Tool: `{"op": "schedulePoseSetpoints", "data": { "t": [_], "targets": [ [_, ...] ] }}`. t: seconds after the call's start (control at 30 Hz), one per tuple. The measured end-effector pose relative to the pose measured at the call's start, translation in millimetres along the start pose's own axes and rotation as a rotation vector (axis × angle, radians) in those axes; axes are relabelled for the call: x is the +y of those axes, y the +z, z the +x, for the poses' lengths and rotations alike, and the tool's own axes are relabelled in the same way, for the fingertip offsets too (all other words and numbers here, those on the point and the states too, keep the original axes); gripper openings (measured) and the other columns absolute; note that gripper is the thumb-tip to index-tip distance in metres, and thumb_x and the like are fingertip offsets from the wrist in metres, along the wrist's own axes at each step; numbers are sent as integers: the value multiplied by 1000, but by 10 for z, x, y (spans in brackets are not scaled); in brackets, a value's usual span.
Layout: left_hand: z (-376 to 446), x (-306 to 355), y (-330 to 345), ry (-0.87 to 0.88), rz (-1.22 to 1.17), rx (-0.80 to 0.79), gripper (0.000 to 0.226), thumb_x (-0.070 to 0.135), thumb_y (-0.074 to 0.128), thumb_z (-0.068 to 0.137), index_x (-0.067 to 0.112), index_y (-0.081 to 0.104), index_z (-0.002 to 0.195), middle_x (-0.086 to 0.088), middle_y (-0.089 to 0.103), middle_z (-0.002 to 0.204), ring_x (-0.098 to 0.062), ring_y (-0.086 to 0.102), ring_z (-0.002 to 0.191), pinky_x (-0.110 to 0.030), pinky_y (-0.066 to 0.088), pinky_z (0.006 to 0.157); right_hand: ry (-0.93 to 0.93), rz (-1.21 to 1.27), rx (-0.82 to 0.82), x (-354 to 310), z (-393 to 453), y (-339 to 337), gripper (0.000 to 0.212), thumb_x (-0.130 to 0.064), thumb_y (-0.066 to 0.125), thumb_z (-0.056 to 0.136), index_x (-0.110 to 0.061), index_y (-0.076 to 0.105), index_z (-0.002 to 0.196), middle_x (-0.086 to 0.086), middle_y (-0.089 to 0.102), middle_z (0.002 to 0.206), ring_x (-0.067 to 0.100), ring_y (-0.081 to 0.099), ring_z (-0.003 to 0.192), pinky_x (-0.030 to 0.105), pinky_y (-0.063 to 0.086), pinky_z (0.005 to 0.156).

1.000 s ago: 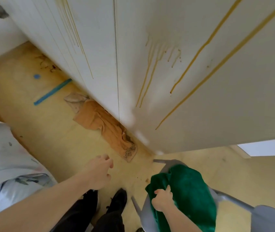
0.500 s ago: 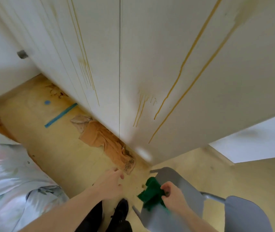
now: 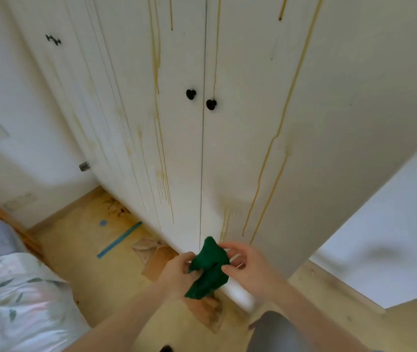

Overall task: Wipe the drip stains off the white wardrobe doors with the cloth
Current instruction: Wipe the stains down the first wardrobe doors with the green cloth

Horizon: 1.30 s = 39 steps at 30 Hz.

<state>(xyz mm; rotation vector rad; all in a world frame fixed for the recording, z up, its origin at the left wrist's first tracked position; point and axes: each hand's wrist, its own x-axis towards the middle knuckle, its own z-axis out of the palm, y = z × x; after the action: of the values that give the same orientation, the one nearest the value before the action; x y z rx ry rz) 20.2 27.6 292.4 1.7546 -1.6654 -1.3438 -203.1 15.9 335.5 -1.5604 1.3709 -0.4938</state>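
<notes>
Lower left of the frame: bed (image 3: 11, 288) with leaf-print cover. Centre left: blue tape strip (image 3: 119, 240) on the wooden floor (image 3: 75, 255). Lower centre: my left hand (image 3: 179, 270) and right hand (image 3: 248, 268) both pinch the bunched green cloth (image 3: 208, 268), held apart from the white wardrobe doors (image 3: 240, 135). Yellow drip stains (image 3: 268, 168) run down both doors; two black knobs (image 3: 191, 94) flank the seam.

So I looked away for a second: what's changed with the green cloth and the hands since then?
The green cloth has been lifted off the grey chair. The left hand, free before, now grips it together with the right hand in front of the wardrobe doors. The drip stains remain unwiped.
</notes>
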Motion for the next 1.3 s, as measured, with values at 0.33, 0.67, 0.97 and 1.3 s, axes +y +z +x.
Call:
{"op": "schedulePoseSetpoints", "data": {
  "t": [0.33,0.67,0.97,1.3],
  "targets": [
    [-272,1541,-1106,392,-64,189,19,7,52,94,24,60,98,-1,68,90,-19,66,86,-39,56,81,-196,19,194,-1025,-146,-631,48,-23,73,93,-46,55,131,-12,63,111,10,70,85,28,60,79],
    [-656,2833,-1593,594,209,123,29,19,43,99,36,66,107,12,71,97,-5,67,90,-33,55,86,-265,44,338,-1600,-422,-721,45,-42,81,81,-41,54,117,-11,62,105,8,71,77,17,53,70],
    [-929,3238,-1909,735,540,307,21,26,45,95,36,64,98,6,70,79,-10,64,69,-41,56,71,-303,321,434,-1958,-432,-904,14,-9,61,98,-17,71,104,6,65,65,15,63,56,32,54,51],
    [-1119,4037,-2123,929,362,212,28,20,47,98,37,68,106,14,72,101,-6,67,93,-37,56,91,-524,343,712,-2465,-668,-1032,49,-11,76,88,-46,61,119,-24,67,95,8,67,69,17,50,53]
  ]
}}
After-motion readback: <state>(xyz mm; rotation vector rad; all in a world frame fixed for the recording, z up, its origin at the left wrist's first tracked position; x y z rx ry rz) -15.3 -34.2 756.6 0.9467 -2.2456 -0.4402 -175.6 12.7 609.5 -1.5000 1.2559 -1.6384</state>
